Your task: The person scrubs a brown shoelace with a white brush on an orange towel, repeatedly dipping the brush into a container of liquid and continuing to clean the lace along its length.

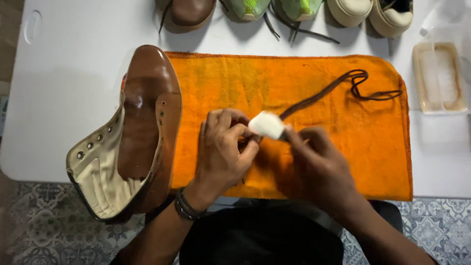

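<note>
Over an orange towel [333, 122], my left hand [223, 152] and my right hand [319, 164] meet at a small white cloth pad [266, 124]. The pad is pinched around a dark brown shoelace [338, 86], which runs up and right across the towel and ends in loops near its far right corner. My right hand's fingertips grip the pad and lace; my left hand's fingers close on the lace end beside the pad. A brown leather high boot [142, 122] with its laces out lies open at the towel's left edge, its cream lining showing.
The towel lies on a white table [73, 73]. Along the far edge stand a brown shoe [189, 12], two green sneakers [272, 9] and a beige pair [373, 12]. A clear tray holding a brush [439, 76] sits at the right. Patterned floor tiles show below.
</note>
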